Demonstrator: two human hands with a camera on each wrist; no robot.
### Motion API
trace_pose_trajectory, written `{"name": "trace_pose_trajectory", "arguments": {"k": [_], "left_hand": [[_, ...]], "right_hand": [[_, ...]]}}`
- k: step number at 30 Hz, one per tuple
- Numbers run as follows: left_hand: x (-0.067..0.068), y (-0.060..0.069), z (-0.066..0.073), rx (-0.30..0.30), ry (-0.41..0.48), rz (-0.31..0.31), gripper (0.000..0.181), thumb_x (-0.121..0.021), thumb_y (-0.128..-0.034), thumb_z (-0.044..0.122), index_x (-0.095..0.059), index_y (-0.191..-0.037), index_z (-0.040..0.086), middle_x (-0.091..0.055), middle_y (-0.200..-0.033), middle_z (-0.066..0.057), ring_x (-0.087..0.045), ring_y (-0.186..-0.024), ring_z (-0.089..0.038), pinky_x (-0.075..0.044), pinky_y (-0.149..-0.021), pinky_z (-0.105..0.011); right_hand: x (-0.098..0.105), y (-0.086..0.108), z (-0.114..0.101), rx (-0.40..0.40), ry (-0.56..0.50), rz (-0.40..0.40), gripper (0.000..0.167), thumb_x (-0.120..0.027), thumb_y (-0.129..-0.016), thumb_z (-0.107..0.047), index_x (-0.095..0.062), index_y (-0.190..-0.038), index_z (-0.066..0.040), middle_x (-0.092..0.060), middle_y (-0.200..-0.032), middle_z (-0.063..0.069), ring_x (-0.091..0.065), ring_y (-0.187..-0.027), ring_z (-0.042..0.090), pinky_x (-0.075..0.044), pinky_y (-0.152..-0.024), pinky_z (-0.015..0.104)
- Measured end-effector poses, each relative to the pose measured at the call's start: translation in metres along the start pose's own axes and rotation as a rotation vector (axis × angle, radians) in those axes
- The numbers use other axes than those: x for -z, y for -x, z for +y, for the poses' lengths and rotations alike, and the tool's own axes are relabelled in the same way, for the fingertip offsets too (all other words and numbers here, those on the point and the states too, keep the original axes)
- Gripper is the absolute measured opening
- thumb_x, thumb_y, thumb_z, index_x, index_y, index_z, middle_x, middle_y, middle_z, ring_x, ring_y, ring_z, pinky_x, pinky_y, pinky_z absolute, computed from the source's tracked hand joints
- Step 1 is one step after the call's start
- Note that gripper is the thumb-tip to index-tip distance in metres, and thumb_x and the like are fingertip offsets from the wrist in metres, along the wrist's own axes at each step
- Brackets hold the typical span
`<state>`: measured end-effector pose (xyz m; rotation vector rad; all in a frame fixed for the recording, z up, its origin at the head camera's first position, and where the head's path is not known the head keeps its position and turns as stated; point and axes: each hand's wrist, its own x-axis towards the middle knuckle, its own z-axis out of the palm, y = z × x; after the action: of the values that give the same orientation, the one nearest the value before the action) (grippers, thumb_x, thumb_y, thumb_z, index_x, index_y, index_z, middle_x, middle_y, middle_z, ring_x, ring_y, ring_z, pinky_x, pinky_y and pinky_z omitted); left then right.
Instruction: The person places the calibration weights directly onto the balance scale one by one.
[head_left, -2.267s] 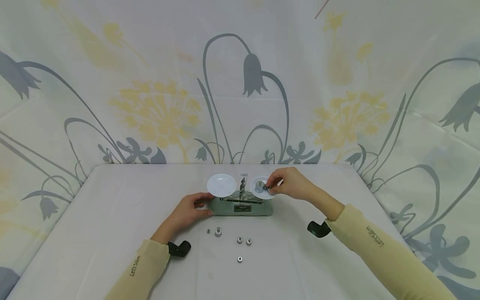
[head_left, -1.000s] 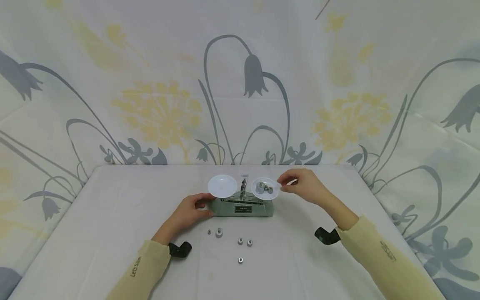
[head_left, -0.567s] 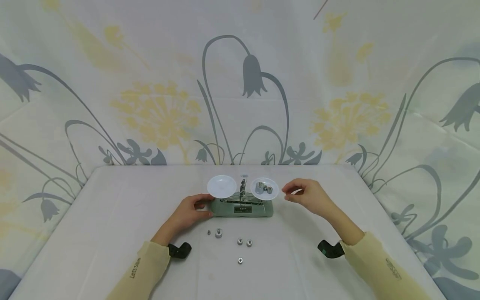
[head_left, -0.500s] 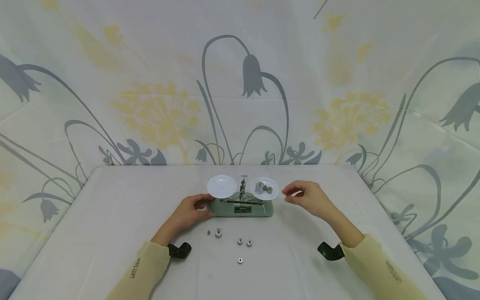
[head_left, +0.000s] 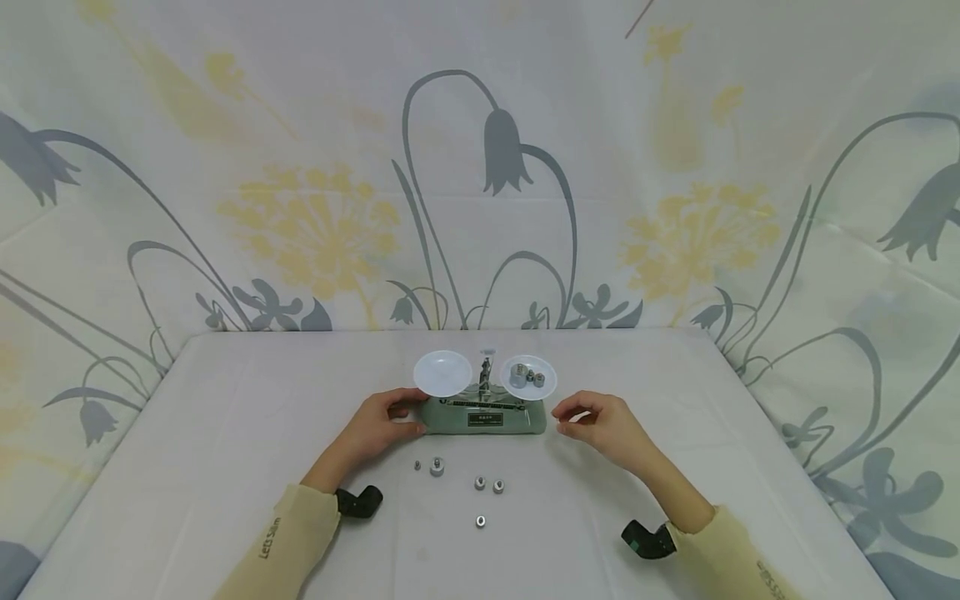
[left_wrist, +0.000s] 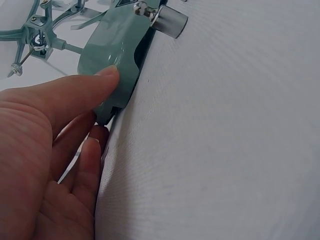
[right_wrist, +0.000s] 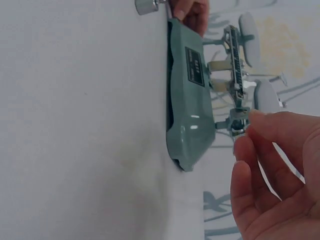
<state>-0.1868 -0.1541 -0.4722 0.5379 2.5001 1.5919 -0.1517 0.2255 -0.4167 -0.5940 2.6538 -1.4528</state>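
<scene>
Two-pan balance with a green metal base [head_left: 517, 422], set at the far middle of a white cloth [head_left: 247, 433]. The left hand [head_left: 381, 423] grips the base's left end between thumb and fingers; the right hand [head_left: 603, 425], fingers loosely bent around nothing visible, is just beside the right end. Three silver cylindrical weights [head_left: 518, 377] stand in the round white right pan [head_left: 549, 382]. Steadying probably calls for light, low pressure, clear of the pan.

hands [head_left: 380, 422] [head_left: 606, 425] at either end of a green balance [head_left: 517, 418]
</scene>
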Motion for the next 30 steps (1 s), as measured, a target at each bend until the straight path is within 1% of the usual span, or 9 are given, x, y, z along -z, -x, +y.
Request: {"name": "trace_pose_trajectory", "arguments": {"k": [5,10,13,18,22,26,30], "left_hand": [[0.000,0.000,0.002,0.024,-0.008,0.000,0.049,-0.079,-0.0834,0.008,-0.062,-0.129,0.003,-0.061,-0.133,-0.011,-0.053,-0.127,-0.028,-0.046,-0.103,-0.039],[0.000,0.000,0.000,0.010,-0.009,0.001,0.049,-0.079,-0.0838,0.008,-0.062,-0.130,0.002,-0.061,-0.133,-0.011,-0.052,-0.127,-0.029,-0.046,-0.102,-0.039],[0.000,0.000,0.000,0.013,-0.005,0.000,0.049,-0.079,-0.0839,0.008,-0.063,-0.129,0.003,-0.061,-0.133,-0.011,-0.052,-0.127,-0.029,-0.046,-0.103,-0.039],[-0.001,0.001,0.000,0.020,-0.003,0.001,0.048,-0.079,-0.0838,0.009,-0.063,-0.129,0.004,-0.061,-0.132,-0.010,-0.053,-0.127,-0.028,-0.046,-0.103,-0.040],[0.000,0.001,0.001,0.017,-0.007,0.001,0.049,-0.079,-0.0837,0.009,-0.063,-0.129,0.003,-0.061,-0.132,-0.010,-0.053,-0.126,-0.028,-0.046,-0.103,-0.040],[0.000,0.001,0.000,0.015,-0.008,0.001,0.048,-0.079,-0.0837,0.009,-0.063,-0.129,0.003,-0.062,-0.132,-0.010,-0.053,-0.126,-0.028,-0.046,-0.103,-0.040],[-0.001,0.001,0.002,0.017,0.000,-0.002,0.049,-0.079,-0.0836,0.008,-0.062,-0.129,0.003,-0.061,-0.132,-0.010,-0.053,-0.127,-0.028,-0.046,-0.103,-0.040]], "right_hand": [[-0.015,0.005,0.001,0.001,-0.035,-0.044,0.015,-0.075,-0.087,-0.004,-0.073,-0.101,-0.003,-0.071,-0.099,0.012,-0.067,-0.087,0.017,-0.057,-0.074,0.028],[-0.030,0.008,0.003,0.026,-0.059,-0.084,0.015,-0.075,-0.085,0.000,-0.073,-0.100,-0.003,-0.071,-0.099,0.011,-0.066,-0.089,0.016,-0.057,-0.074,0.028],[-0.039,0.010,0.003,0.039,-0.069,-0.104,0.017,-0.075,-0.083,0.002,-0.074,-0.099,-0.003,-0.071,-0.098,0.009,-0.066,-0.089,0.016,-0.056,-0.075,0.028],[-0.053,0.011,0.004,0.063,-0.084,-0.139,0.017,-0.077,-0.082,0.001,-0.075,-0.098,-0.006,-0.071,-0.096,0.004,-0.066,-0.088,0.013,-0.055,-0.075,0.027],[-0.064,0.011,0.005,0.096,-0.102,-0.197,0.018,-0.077,-0.083,-0.002,-0.075,-0.100,-0.007,-0.072,-0.097,0.004,-0.066,-0.088,0.015,-0.055,-0.078,0.027],[-0.072,0.010,0.003,0.137,-0.110,-0.235,0.019,-0.077,-0.083,-0.002,-0.075,-0.101,-0.008,-0.072,-0.097,0.004,-0.066,-0.090,0.019,-0.055,-0.080,0.030],[-0.076,0.008,0.000,0.136,-0.111,-0.257,0.020,-0.077,-0.082,-0.001,-0.075,-0.101,-0.009,-0.072,-0.096,0.001,-0.066,-0.089,0.016,-0.055,-0.079,0.029]]}}
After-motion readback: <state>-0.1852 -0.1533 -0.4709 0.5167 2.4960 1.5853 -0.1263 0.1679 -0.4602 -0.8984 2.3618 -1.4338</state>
